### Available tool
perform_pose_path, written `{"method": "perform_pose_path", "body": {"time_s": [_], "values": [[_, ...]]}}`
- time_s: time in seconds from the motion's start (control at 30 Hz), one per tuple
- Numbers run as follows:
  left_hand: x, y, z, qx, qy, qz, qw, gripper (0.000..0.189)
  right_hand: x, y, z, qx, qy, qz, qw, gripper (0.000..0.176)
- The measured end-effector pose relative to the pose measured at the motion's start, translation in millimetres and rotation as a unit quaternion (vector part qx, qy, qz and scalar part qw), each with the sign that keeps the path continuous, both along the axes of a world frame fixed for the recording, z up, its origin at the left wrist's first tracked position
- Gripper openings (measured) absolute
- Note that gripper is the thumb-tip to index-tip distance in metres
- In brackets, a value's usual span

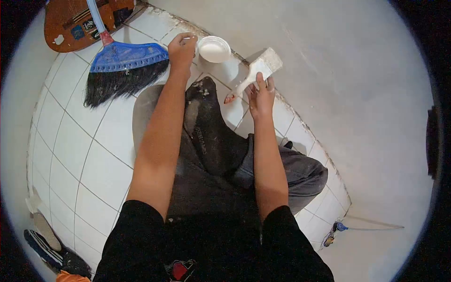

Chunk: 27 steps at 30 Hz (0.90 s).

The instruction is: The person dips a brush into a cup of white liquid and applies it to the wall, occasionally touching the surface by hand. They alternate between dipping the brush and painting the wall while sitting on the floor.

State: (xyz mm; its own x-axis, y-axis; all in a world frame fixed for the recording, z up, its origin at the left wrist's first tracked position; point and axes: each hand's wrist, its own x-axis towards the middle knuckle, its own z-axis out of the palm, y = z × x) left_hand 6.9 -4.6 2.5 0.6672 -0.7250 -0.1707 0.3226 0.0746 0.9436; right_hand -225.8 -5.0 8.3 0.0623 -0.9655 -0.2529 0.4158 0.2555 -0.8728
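My right hand [262, 96] is closed around a wide paintbrush [253, 77], its handle and bristles smeared white. The bristles point up and right, near the wall; the handle's reddish end points down and left. My left hand [182, 50] has its fingers curled at the left edge of a small round tub [214, 50] of white paint and appears to grip its rim. Part of that grip is hidden by the back of the hand. The brush and the tub are apart.
A blue broom [127, 58] with black bristles lies to the left, near a guitar [80, 28]. The pale wall [357, 94] meets the tiled floor [103, 155] along a rough edge on the right. Sandals [44, 246] lie lower left; my socked foot [204, 113] is between my arms.
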Motion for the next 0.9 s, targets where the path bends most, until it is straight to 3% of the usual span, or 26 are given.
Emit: {"method": "perform_pose_path", "body": {"time_s": [0.03,0.13,0.17,0.2,0.3,0.43,0.53,0.6,0.67,0.7,0.73,0.8,0.83,0.9], "values": [[0.9,0.0,-0.8,0.004,-0.008,-0.001,1.0,0.017,2.0,-6.1,-4.0,0.018,0.052,-0.051,0.997,0.063],[4.1,1.9,-4.4,0.009,-0.015,-0.012,1.0,0.02,-2.7,-13.6,-16.0,0.039,0.087,-0.06,0.994,0.075],[4.8,1.8,-5.7,0.01,-0.014,-0.02,1.0,0.024,-5.7,-18.8,-30.6,0.035,0.069,-0.074,0.994,0.059],[4.8,1.6,-5.5,0.006,-0.013,-0.021,1.0,0.024,-6.7,-18.9,-29.1,0.032,0.069,-0.076,0.994,0.059],[5.0,1.1,-3.7,0.018,-0.015,-0.019,1.0,0.025,-9.3,-11.2,-23.7,0.08,0.061,-0.02,0.995,0.026],[4.1,1.5,-6.1,0.02,-0.016,-0.015,1.0,0.025,-9.8,-6.1,-22.7,0.131,0.046,-0.051,0.989,0.024],[5.0,-0.9,-9.6,0.009,-0.014,-0.021,1.0,0.025,-10.6,-13.4,-19.4,0.107,0.017,-0.061,0.992,0.025],[6.0,0.6,-8.4,0.011,-0.011,-0.027,1.0,0.025,-13.6,-13.1,-13.3,0.109,0.016,-0.056,0.992,0.027],[1.9,1.4,-4.5,-0.013,0.011,-0.006,1.0,0.018,-9.3,-10.5,-7.5,-0.005,0.002,-0.064,0.998,0.035],[0.5,1.6,-2.4,-0.008,0.014,0.0,1.0,0.018,-7.7,-8.3,-1.9,-0.027,0.01,-0.065,0.997,0.048],[2.4,2.4,-4.4,-0.005,0.014,0.001,1.0,0.018,-5.9,-6.2,3.2,-0.024,0.01,-0.064,0.998,0.048],[3.5,1.5,-5.4,0.014,-0.022,-0.022,0.999,0.028,-5.1,-4.1,11.0,-0.084,0.031,-0.06,0.994,0.06],[3.2,1.3,-5.2,0.015,-0.021,-0.023,0.999,0.028,-5.8,-6.4,4.7,-0.073,0.052,-0.106,0.99,0.068],[3.1,1.1,-5.0,0.03,-0.026,-0.03,0.999,0.027,-10.9,-8.0,3.3,-0.058,0.056,-0.096,0.992,0.07]]}}
